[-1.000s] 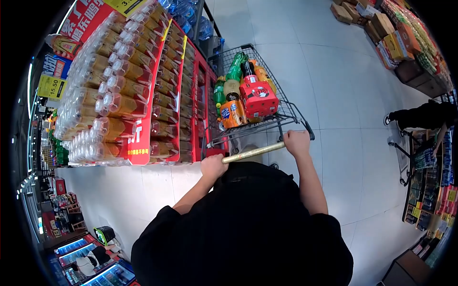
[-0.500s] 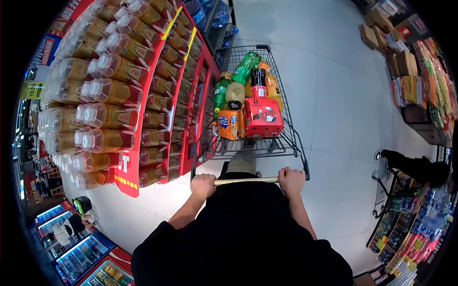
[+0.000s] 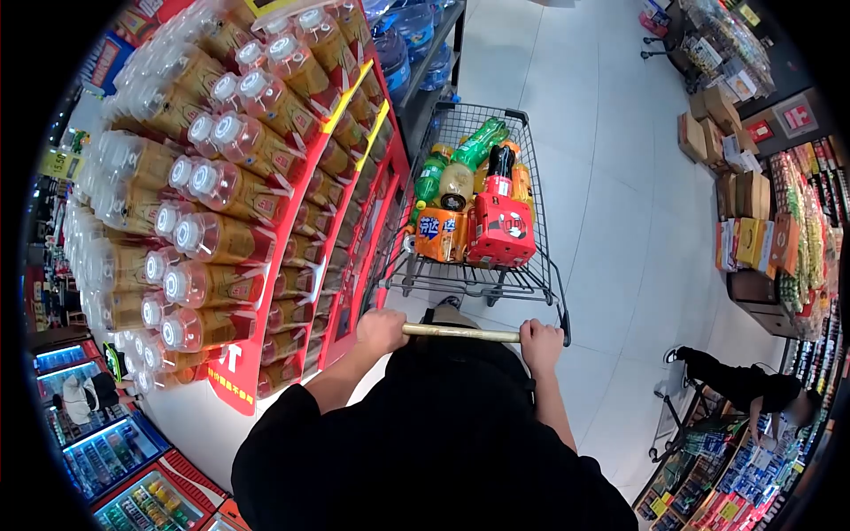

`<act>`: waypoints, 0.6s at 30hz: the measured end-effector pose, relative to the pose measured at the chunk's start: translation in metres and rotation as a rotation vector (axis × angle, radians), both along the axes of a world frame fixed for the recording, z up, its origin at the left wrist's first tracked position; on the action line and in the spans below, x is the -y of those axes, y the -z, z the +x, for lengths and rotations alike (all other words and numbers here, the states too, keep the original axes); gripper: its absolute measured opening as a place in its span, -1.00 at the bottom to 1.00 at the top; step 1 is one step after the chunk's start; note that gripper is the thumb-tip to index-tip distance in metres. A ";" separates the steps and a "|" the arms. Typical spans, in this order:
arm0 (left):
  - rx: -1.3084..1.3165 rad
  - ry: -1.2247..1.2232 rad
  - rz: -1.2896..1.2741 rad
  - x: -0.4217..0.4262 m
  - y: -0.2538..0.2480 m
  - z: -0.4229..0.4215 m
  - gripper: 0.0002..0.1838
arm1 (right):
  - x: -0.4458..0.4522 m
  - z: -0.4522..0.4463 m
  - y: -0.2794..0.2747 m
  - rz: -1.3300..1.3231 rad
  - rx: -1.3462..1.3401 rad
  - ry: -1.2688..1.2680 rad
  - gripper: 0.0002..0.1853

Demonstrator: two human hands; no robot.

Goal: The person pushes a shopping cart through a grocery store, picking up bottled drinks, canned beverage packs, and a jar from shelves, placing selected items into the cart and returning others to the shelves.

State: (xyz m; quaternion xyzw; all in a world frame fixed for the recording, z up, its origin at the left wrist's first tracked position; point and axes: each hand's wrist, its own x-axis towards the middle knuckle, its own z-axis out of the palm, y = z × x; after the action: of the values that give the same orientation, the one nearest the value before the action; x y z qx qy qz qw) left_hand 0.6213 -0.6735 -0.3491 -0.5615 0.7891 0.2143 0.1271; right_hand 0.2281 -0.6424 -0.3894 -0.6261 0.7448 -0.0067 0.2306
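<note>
My left hand [image 3: 382, 332] is wrapped round the left end of the pale cart handle [image 3: 460, 333], and my right hand [image 3: 541, 345] grips its right end. Ahead of the handle is the wire shopping cart [image 3: 540, 257]. In it, an orange pack [image 3: 440, 234] sits beside a red carton pack [image 3: 501, 230] at the near end. Behind them lie green bottles [image 3: 481, 143], a dark bottle with a red label [image 3: 500, 173] and a pale yellowish bottle [image 3: 456, 185].
Close on the left stands a red display [image 3: 239, 380] stacked with amber drink bottles [image 3: 212, 234]. Boxes [image 3: 744, 195] line the right side. A person in black [image 3: 744, 380] is by another cart [image 3: 677, 429] at lower right. Lit coolers [image 3: 111, 451] are at lower left.
The cart has moved forward along the bottle display, which now reaches further down on the left. Both hands have stayed on the handle. The person at right appears lower and more fully.
</note>
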 end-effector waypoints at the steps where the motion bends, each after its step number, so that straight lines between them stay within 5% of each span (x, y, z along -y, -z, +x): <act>1: 0.002 -0.016 -0.003 0.013 0.002 -0.003 -0.83 | 0.012 -0.003 0.005 -0.015 -0.013 -0.004 -0.64; 9: 0.003 -0.011 -0.100 0.102 0.035 -0.036 -0.85 | 0.100 -0.034 0.048 -0.275 -0.023 -0.028 -0.64; 18: 0.093 -0.045 -0.206 0.190 0.067 -0.123 -0.83 | 0.204 -0.123 0.085 -0.262 0.119 -0.144 -0.57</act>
State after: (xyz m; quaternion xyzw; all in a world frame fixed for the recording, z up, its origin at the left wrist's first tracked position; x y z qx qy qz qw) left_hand 0.4988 -0.8634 -0.4161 -0.5985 0.7874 0.1086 0.1004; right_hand 0.1048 -0.8467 -0.4742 -0.7010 0.6758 -0.1244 0.1908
